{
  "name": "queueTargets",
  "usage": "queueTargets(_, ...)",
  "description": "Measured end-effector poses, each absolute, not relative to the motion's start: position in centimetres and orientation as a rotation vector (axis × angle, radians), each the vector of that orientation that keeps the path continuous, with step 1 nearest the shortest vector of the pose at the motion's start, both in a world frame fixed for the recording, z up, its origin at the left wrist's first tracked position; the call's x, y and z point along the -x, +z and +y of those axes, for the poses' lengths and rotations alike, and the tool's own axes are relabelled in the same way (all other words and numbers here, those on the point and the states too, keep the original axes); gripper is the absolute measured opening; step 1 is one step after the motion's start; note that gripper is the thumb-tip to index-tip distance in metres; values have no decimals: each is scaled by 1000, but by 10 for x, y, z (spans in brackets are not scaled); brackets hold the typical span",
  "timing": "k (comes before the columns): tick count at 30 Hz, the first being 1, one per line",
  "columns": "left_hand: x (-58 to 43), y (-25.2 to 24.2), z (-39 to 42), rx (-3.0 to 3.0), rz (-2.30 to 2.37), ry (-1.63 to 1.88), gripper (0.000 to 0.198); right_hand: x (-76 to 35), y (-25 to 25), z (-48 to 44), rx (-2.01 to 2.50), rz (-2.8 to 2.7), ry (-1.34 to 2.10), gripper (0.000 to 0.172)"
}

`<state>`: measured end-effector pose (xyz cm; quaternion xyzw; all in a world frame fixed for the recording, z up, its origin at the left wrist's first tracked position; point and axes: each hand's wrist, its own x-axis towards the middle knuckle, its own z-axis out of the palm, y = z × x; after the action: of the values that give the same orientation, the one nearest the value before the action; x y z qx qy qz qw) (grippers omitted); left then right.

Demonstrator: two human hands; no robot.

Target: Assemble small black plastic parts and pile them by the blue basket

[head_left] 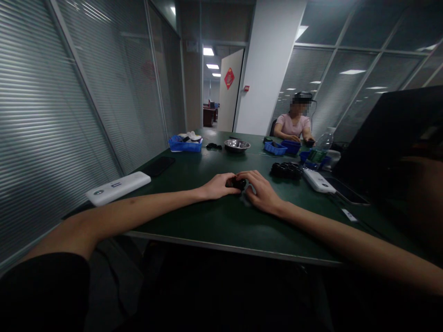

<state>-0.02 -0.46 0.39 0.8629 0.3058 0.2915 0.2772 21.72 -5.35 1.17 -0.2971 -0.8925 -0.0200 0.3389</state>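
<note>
Fingers of both hands meet over the green table (207, 221), with a small black part (238, 183) between them, just in front of the person. The left hand (218, 186) pinches its left side, thumb below and bent fingers above; the right hand (259, 191) curls over the other side, its fingers close together, though how firmly its thumb presses cannot be told. A pale grey patch (246, 199) shows beside and under the right hand, too blurred to name. Work on this part looks under way rather than finished, to judge by both hands being on it; how much of it is done is hidden by the fingers. To the right, apart from the hands, lies a pile of black pieces (286, 170), and a smaller black bunch (213, 146) lies farther off, between the blue basket (187, 146) and the metal bowl (230, 147). Whether either group is finished or waiting cannot be told. The bowl has some small items in it, too small to make out, and the basket is heaped with white and dark things. Across the table a co-worker (294, 124) sits behind a small blue tray (275, 149), apart from the black part in hand.
</note>
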Motion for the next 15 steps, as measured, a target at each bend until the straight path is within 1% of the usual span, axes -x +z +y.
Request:
queueTargets(3,0,2,-3,-2315,811,790,44,-218,12,-54,779,-2306,-59,51)
queueTargets(9,1,2,-4,-2318,804,785,41,-217,9,-51,841,-2277,-125,31)
queueTargets(15,1,3,-3,-2332,818,778,41,-217,7,-49,879,-2272,-156,27)
